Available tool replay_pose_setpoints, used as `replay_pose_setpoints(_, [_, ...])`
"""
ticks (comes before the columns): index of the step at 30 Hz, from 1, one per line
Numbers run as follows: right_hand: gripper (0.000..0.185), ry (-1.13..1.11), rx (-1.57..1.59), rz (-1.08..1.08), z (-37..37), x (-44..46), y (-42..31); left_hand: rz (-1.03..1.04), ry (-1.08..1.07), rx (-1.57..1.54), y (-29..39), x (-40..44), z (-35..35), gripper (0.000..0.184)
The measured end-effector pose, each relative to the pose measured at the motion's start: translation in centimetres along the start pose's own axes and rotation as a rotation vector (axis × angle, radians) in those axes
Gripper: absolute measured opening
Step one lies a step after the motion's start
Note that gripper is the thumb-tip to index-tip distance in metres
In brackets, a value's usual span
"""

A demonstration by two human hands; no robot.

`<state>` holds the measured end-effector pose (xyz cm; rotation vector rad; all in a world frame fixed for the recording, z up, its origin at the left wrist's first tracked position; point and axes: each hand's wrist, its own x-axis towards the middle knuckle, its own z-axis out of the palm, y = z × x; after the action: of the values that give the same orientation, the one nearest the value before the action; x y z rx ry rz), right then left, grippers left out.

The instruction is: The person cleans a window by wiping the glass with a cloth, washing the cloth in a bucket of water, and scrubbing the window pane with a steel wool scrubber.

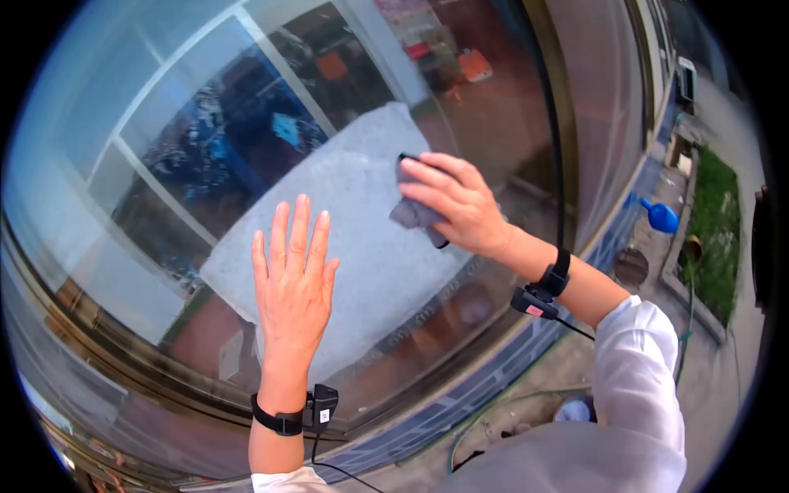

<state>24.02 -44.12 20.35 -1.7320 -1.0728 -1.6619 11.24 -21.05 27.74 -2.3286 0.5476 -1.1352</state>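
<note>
A large pale bluish-white sheet (362, 271) lies against the window glass (493, 123), slightly tilted; I cannot tell its material. My left hand (292, 287) rests flat over the sheet's lower left part, fingers stretched upward and holding nothing. Toward the sheet's right side, my right hand (460, 205) grips a grey cloth (413, 214). A black edge shows above and below the cloth, from an object mostly hidden by the fingers and cloth. Both wrists carry black straps with small cabled boxes.
The window's dark frame (559, 164) runs along the right. Below it is a blue tiled wall (485, 357). On the ground at right are a blue watering can (660, 215), a grass strip (713, 238) and a hose. A bucket (575, 408) stands near my body.
</note>
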Motion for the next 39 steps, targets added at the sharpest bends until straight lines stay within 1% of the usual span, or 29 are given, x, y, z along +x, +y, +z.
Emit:
replay_pose_setpoints(1, [0.049,-0.074,0.106,0.029,0.1,-3.5,-1.1,-0.002,-0.091,-0.122,2.4,-1.6,1.3,0.06])
replay_pose_setpoints(2, [0.047,-0.069,0.216,0.181,0.7,-7.4,-2.6,0.003,-0.185,-0.249,4.9,-3.4,2.4,0.06])
replay_pose_setpoints(3, [0.047,-0.106,0.325,0.435,-0.1,-10.5,-4.7,0.069,-0.244,-0.347,7.5,-5.6,4.2,0.06])
replay_pose_setpoints(4, [0.051,-0.07,0.42,0.717,-0.4,-13.5,-7.2,-0.044,-0.322,-0.689,10.4,-8.5,6.4,0.061])
replay_pose_setpoints(5, [0.052,0.001,0.626,1.111,-0.8,-16.0,-10.3,-0.176,-0.423,-1.011,13.2,-11.2,8.3,0.062])
replay_pose_setpoints(6, [0.05,0.094,0.715,1.298,-0.4,-18.9,-13.1,-0.42,-0.535,-1.393,16.3,-13.7,9.5,0.068])
replay_pose_setpoints(7, [0.045,0.078,0.738,1.475,-0.1,-20.5,-15.6,-0.616,-0.637,-1.714,18.1,-15.9,10.9,0.071])
replay_pose_setpoints(8, [0.043,0.01,0.657,1.592,-1.5,-22.5,-18.3,-0.847,-0.719,-1.994,21.1,-18.0,11.4,0.074])
replay_pose_setpoints(9, [0.046,-0.016,0.733,1.768,-2.0,-25.6,-21.0,-1.043,-0.804,-2.335,23.7,-19.9,12.0,0.076])
replay_pose_setpoints(10, [0.045,-0.164,0.562,1.712,-2.5,-28.7,-23.8,-1.333,-0.852,-2.477,26.1,-21.5,12.1,0.073])
replay_pose_setpoints(12, [0.049,-0.522,0.384,1.505,-5.2,-33.3,-28.0,-1.524,-1.0,-2.376,30.6,-27.2,14.2,0.069])
replay_pose_setpoints(13, [0.058,-0.557,0.486,1.513,-7.0,-34.4,-28.7,-1.662,-1.03,-2.353,32.3,-28.7,14.1,0.057])
replay_pose_setpoints(14, [0.058,-0.539,0.587,1.532,-8.2,-36.7,-29.4,-1.739,-1.059,-2.331,33.5,-30.4,14.3,0.052])
replay_pose_setpoints(16, [0.048,-0.485,0.747,1.675,-11.9,-41.3,-29.7,-1.8,-1.103,-2.133,35.3,-34.0,15.3,0.046])
replay_pose_setpoints(18, [0.037,-0.44,0.771,2.287,-16.0,-47.8,-29.1,-1.839,-1.091,-2.075,35.9,-35.7,15.8,0.041])
replay_pose_setpoints(19, [0.033,-0.324,0.642,2.525,-17.7,-53.8,-30.4,-1.757,-1.101,-1.946,35.7,-38.0,16.6,0.041])
replay_pose_setpoints(20, [0.032,-0.399,0.437,2.582,-19.8,-59.4,-31.1,-1.68,-1.102,-1.824,36.1,-40.2,17.5,0.042])
replay_pose_setpoints(22, [0.034,-0.788,0.003,2.433,-24.0,-70.0,-32.7,-1.664,-1.191,-1.565,36.2,-43.8,17.8,0.045])
replay_pose_setpoints(24, [0.034,-0.951,-0.176,2.399,-26.7,-79.3,-33.4,-1.648,-1.325,-1.351,36.9,-48.8,17.8,0.047])
replay_pose_setpoints(25, [0.034,-0.969,-0.164,2.411,-27.3,-83.3,-33.9,-1.621,-1.352,-1.26,37.5,-51.4,17.5,0.047])
replay_pose_setpoints(27, [0.032,-1.223,-0.325,2.321,-28.1,-91.0,-34.1,-1.593,-1.43,-1.118,37.9,-57.4,16.5,0.047])
replay_pose_setpoints(28, [0.032,-1.239,-0.318,2.324,-27.9,-94.1,-33.7,-1.592,-1.492,-1.057,37.3,-61.0,16.0,0.047])
replay_pose_setpoints(30, [0.036,-1.461,-0.083,2.21,-27.6,-98.8,-33.3,-1.649,-1.568,-0.891,35.8,-67.0,14.4,0.046])
replay_pose_setpoints(31, [0.041,-1.511,-0.042,2.04,-27.6,-102.8,-34.3,-1.661,-1.564,-0.851,36.2,-68.7,13.9,0.046])
replay_pose_setpoints(32, [0.041,-1.52,-0.035,2.045,-27.2,-104.5,-34.3,-1.669,-1.565,-0.807,36.3,-70.0,13.2,0.045])
replay_pose_setpoints(34, [0.049,-1.774,-0.241,1.524,-25.3,-106.0,-33.0,-1.568,-1.65,-0.795,35.4,-73.8,13.0,0.05])
replay_pose_setpoints(35, [0.049,-1.782,-0.238,1.528,-24.8,-107.5,-33.1,-1.646,-1.609,-0.664,36.2,-74.1,12.9,0.054])
replay_pose_setpoints(38, [0.053,-1.796,-0.32,1.471,-22.8,-110.1,-32.7,-1.628,-1.62,-0.623,38.0,-74.3,13.8,0.058])
replay_pose_setpoints(39, [0.052,-1.689,-0.2,1.78,-22.2,-110.2,-32.5,-1.622,-1.624,-0.617,38.0,-74.9,14.0,0.059])
